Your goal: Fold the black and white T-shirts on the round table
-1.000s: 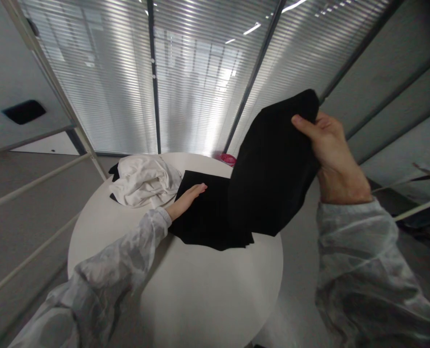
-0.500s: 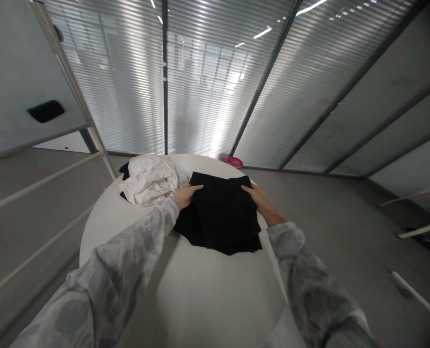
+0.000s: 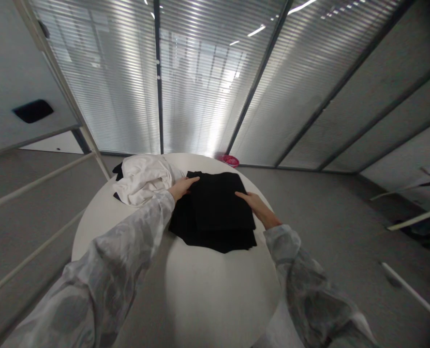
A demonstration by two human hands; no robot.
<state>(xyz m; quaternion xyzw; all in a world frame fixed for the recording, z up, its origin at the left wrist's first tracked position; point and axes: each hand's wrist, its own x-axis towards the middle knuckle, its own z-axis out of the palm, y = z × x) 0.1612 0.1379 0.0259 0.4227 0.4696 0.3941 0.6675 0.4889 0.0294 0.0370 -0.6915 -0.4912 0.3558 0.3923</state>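
A folded black garment (image 3: 220, 203) lies on the round white table (image 3: 218, 295), its lower layers spread out past the upper fold toward me. My left hand (image 3: 183, 187) grips its upper left edge, thumb on top and the other fingers mostly hidden. On the right side my right hand (image 3: 251, 202) holds the edge, thumb and fingers closing over the cloth. A crumpled white cloth (image 3: 144, 179) sits to the left, close to my left hand. Bits of dark cloth (image 3: 118, 171) stick out from beneath it.
A pink basket (image 3: 230, 160) stands beyond the table's far edge, before the blind-covered glass wall (image 3: 200, 96). At left is a white board on a pale metal frame (image 3: 37, 181). Pale legs or bars (image 3: 416, 218) stand on the floor at right.
The black garment's upper fold now lies flatter and straighter. My right hand has moved down along its right edge; my left hand stays at the upper left. The view has shifted slightly.
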